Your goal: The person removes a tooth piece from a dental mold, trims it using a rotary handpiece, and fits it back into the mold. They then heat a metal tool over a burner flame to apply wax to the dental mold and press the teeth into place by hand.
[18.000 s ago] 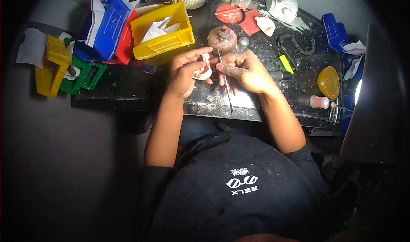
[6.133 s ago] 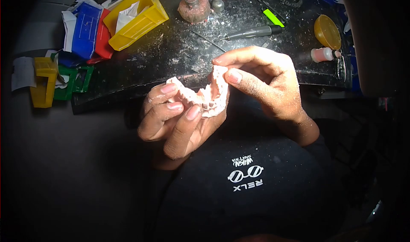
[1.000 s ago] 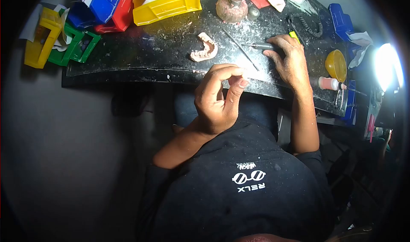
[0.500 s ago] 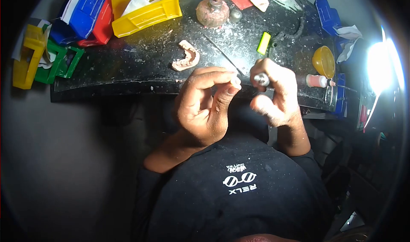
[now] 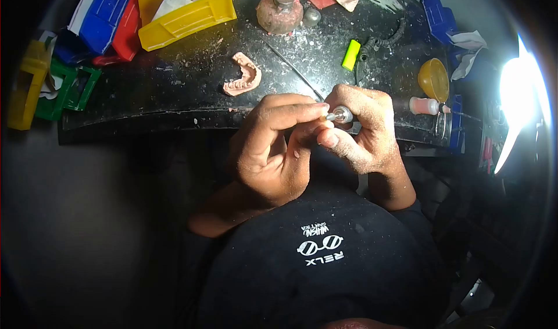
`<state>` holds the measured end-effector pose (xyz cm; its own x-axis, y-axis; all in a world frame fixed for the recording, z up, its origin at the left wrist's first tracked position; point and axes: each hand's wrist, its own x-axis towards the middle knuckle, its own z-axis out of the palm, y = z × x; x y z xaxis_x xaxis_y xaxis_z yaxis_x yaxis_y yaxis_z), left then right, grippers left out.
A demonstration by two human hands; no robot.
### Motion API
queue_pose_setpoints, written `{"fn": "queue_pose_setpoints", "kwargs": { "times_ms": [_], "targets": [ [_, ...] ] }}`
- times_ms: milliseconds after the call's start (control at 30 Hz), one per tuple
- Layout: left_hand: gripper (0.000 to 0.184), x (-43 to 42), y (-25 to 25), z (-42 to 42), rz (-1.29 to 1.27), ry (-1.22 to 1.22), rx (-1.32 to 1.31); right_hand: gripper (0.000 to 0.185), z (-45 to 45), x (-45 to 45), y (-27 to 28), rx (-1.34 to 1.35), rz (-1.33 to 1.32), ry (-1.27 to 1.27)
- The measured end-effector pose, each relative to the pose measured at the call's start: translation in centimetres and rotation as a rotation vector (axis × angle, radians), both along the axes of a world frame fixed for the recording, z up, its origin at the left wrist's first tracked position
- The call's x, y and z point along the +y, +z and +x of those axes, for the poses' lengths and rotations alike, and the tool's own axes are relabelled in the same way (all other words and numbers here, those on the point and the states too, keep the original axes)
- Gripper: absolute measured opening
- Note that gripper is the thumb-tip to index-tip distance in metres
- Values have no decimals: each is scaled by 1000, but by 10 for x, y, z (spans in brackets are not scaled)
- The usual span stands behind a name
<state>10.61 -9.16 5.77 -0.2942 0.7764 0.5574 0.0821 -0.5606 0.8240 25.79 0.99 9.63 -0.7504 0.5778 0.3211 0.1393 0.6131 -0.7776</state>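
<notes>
My left hand [image 5: 273, 149] pinches a small whitish tooth-like piece between thumb and fingertips; the fingers now mostly cover it. My right hand [image 5: 369, 131] is wrapped around a metal rotary handpiece [image 5: 343, 115], its tip pointing left at the pinched piece. Tip and piece are very close; whether they touch I cannot tell. White dust coats the right fingers and thumb. Beyond the hands, a pink dental arch model [image 5: 250, 76] lies on the black bench [image 5: 192, 79]. A thin dark rod [image 5: 293, 67] lies to its right, partly behind my right hand.
Yellow bin [image 5: 189, 24], blue bin [image 5: 110, 15] and green bin [image 5: 84, 88] stand at the left. A spirit burner [image 5: 280, 15] is at the back. A bright green lighter [image 5: 351, 54], orange bowl [image 5: 433, 79] and pink-filled bottle [image 5: 423, 106] lie right, near a glaring lamp [image 5: 520, 96].
My right hand has moved left with the handpiece, bringing its tip up to the piece in my left hand. The whole view has shifted slightly.
</notes>
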Motion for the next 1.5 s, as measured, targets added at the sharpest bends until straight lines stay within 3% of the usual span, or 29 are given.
{"fn": "queue_pose_setpoints", "kwargs": {
  "times_ms": [200,300,1500],
  "targets": [
    [19,0,0,-2,5,7,18,44,-3,-1,0,-17,2,-2],
    [19,-1,2,1,-33,87,-91,43,-4,-2,1,-29,-1,-9],
    [19,-1,-1,-8,-75,134,-4,49,-4,8,-5,-65,90,-12]
  ]
}}
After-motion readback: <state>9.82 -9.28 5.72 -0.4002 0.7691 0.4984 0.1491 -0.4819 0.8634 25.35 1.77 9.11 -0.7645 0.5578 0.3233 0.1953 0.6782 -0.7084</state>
